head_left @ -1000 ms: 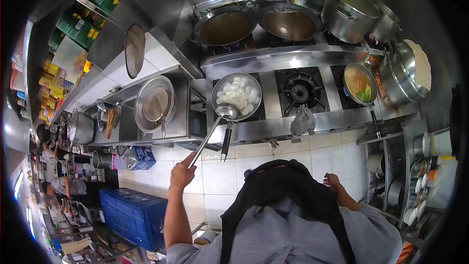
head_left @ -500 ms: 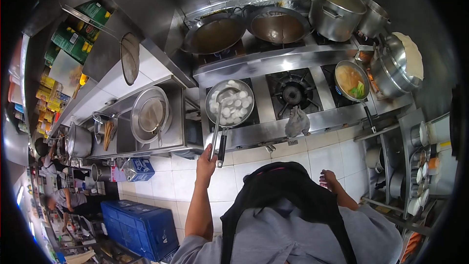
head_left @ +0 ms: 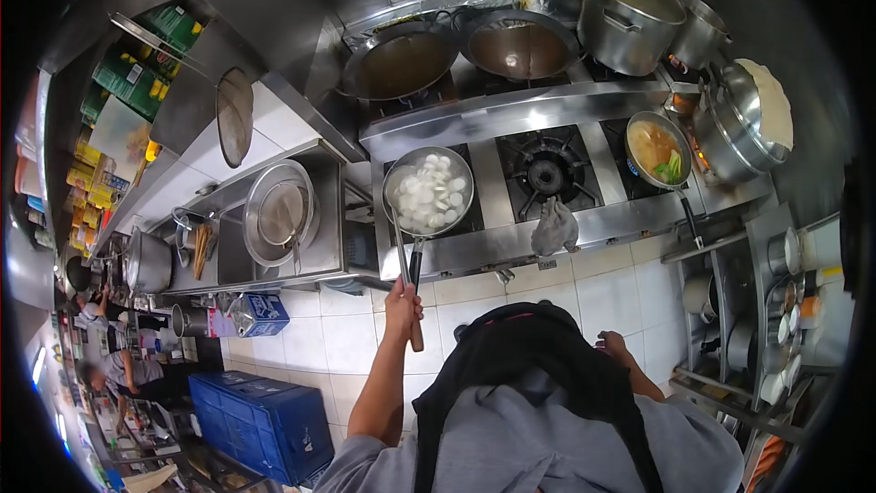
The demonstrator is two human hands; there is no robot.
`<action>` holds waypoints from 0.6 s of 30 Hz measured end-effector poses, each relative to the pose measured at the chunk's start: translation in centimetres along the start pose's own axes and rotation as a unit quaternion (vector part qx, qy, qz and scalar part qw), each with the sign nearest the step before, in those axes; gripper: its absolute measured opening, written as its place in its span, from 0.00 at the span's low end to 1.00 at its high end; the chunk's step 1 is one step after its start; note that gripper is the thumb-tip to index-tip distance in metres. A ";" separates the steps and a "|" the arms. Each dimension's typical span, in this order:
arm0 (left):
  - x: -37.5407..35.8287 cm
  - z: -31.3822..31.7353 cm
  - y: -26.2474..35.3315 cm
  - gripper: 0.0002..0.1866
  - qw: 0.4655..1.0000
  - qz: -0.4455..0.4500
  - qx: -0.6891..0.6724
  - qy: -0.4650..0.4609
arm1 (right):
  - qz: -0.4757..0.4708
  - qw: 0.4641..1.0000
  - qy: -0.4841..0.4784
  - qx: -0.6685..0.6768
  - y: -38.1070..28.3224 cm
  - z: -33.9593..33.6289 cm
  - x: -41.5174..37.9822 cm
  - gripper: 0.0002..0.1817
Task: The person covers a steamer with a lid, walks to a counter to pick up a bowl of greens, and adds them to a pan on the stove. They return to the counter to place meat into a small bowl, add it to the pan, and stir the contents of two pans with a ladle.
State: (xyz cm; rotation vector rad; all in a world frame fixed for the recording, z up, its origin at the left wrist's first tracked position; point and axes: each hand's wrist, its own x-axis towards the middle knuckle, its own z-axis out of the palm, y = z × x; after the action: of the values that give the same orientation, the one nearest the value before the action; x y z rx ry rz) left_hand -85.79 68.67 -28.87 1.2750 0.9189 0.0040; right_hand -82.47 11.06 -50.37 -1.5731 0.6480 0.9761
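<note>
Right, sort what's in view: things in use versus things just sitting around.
In use: left hand gripping the ladle; pan of white balls.

Sitting around: soup pan, two woks, stockpot, cloth, strainer; right hand is free.

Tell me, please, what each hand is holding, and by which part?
The left hand grips the ladle near its wooden handle end; the right hand holds nothing.

No legible text or labels
</note>
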 end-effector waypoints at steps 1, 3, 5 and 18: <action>-0.7 0.6 0.2 0.18 0.996 -0.035 -0.086 -0.019 | 0.002 1.000 0.000 0.001 1.0 -0.4 0.4 0.11; -1.3 1.1 0.2 0.12 0.986 -0.059 -0.154 -0.026 | -0.105 0.982 -0.025 -0.157 2.1 -1.0 0.9 0.11; -1.2 1.0 -0.2 0.13 0.960 -0.109 -0.253 -0.050 | -0.088 0.984 -0.032 -0.154 2.3 -1.3 1.3 0.11; -7.3 0.7 4.1 0.31 0.966 0.083 0.246 -0.013 | 0.068 0.995 0.060 0.032 -5.4 1.1 -0.7 0.13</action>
State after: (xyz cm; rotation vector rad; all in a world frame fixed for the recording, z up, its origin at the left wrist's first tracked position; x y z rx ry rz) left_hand -88.26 65.96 -21.30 1.8078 0.8131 -0.1166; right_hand -78.61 13.27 -47.01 -1.5558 0.8717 0.9560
